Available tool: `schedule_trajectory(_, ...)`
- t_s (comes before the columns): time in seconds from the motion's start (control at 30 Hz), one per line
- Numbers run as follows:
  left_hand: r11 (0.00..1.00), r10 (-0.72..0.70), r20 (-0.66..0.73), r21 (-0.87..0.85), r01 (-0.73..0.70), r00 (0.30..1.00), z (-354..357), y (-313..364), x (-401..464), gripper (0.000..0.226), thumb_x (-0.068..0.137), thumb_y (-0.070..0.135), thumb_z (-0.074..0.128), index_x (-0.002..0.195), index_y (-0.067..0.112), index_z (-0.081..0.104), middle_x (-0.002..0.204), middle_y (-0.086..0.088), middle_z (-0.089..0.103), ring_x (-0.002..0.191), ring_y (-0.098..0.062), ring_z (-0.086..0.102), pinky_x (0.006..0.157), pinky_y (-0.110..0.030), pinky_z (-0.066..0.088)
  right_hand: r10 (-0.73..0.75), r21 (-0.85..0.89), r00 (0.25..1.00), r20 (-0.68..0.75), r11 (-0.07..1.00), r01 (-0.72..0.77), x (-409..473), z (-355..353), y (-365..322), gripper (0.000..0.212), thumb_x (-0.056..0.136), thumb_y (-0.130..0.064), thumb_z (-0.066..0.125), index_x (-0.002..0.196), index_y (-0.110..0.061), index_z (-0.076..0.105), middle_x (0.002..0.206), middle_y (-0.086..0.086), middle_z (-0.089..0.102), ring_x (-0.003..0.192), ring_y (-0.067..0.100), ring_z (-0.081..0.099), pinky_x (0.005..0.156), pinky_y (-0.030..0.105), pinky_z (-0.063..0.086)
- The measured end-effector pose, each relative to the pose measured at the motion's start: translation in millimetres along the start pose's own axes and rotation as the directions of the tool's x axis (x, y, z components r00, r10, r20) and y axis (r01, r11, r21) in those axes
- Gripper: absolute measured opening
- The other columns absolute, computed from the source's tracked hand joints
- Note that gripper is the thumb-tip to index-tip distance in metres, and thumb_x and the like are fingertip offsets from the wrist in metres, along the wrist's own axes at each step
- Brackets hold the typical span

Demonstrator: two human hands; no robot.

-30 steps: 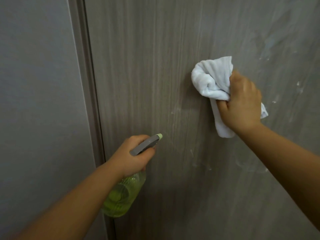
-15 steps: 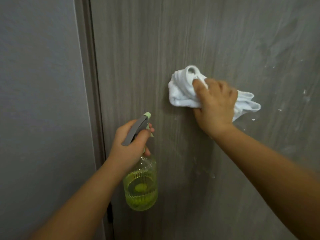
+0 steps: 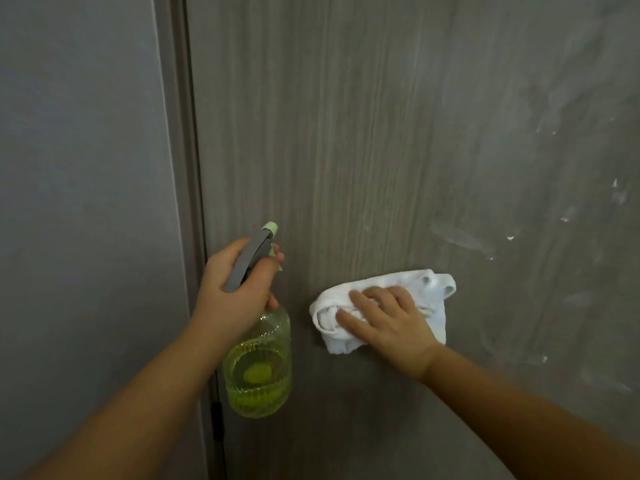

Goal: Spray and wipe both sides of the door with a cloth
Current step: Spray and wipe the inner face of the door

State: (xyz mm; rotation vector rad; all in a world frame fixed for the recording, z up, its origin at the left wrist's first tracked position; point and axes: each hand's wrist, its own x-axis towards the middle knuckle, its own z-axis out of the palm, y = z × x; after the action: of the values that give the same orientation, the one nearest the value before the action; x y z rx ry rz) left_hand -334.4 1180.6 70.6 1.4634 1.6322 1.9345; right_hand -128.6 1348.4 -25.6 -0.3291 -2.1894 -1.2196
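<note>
The right hand [image 3: 388, 327] presses the cloth [image 3: 381, 306] on the smeared door [image 3: 381, 133], the left hand [image 3: 235, 292] grips the spray bottle [image 3: 258, 372]; much wiping seems left.

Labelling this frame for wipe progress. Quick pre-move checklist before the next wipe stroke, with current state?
1. Cloth flat against door: ok.
2. Right hand pressing on cloth: ok.
3. Bottle held by left hand, clear of cloth: ok.
4. Nozzle facing the door: ok.
5. White smears to the right wiped off: not ok, still visible.
6. Other side of door done: cannot tell.
</note>
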Motion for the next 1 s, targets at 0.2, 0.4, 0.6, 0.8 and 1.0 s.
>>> schedule_trajectory(0.2,1.0,0.013,0.026,0.015,-0.013,1.0,-1.5,3.2,-1.3,0.014,0.089,0.007,0.057,0.081,0.012,0.066,0.089,-0.025,0.067,0.038,-0.016,0.054,0.046,-0.032,0.048,0.216,0.0,0.96,-0.179,0.976,-0.219,61.8,-44.2,53.6,0.039,0.081,-0.019,0.051,0.12,-0.024,0.049,0.105,0.018,0.066,0.089,0.034,0.055,0.074,0.04,0.031)
schedule_trajectory(0.4,1.0,0.014,0.084,-0.006,-0.014,0.996,4.3,7.2,-3.0,0.012,0.09,0.008,0.056,0.084,0.01,0.066,0.09,-0.023,0.067,0.038,-0.013,0.054,0.045,-0.025,0.046,0.482,-0.044,0.817,-0.317,0.853,-0.52,118.6,-76.1,114.1,0.044,0.077,-0.012,0.058,0.117,-0.026,0.046,0.103,0.012,0.064,0.088,0.035,0.055,0.075,0.04,0.034)
schedule_trajectory(0.6,1.0,0.029,0.09,-0.009,-0.029,0.995,8.3,3.9,-0.2,0.017,0.091,0.002,0.054,0.084,0.01,0.067,0.091,-0.013,0.069,0.037,-0.014,0.054,0.044,-0.023,0.047,0.34,-0.002,0.885,-0.317,0.933,-0.359,90.0,-36.9,63.8,0.045,0.078,-0.014,0.057,0.121,-0.025,0.052,0.115,0.014,0.065,0.1,0.031,0.045,0.078,0.04,0.03)
schedule_trajectory(0.8,1.0,0.028,0.09,-0.008,-0.027,0.996,9.2,-0.5,0.4,0.017,0.091,0.002,0.054,0.083,0.011,0.066,0.09,-0.015,0.069,0.036,-0.014,0.054,0.042,-0.022,0.046,0.152,-0.006,0.975,-0.162,0.988,-0.155,29.5,0.8,1.0,0.035,0.086,-0.02,0.053,0.121,-0.022,0.051,0.115,0.016,0.067,0.102,0.033,0.048,0.081,0.043,0.034)
schedule_trajectory(1.0,1.0,0.013,0.112,0.007,-0.014,0.994,7.7,4.3,-8.2,0.015,0.091,0.001,0.054,0.083,0.007,0.066,0.09,-0.018,0.068,0.036,-0.014,0.053,0.042,-0.021,0.045,0.064,0.015,0.996,-0.07,0.998,-0.063,20.1,-8.8,3.8,0.036,0.084,-0.022,0.049,0.12,-0.023,0.049,0.111,0.015,0.067,0.1,0.032,0.047,0.083,0.045,0.034)
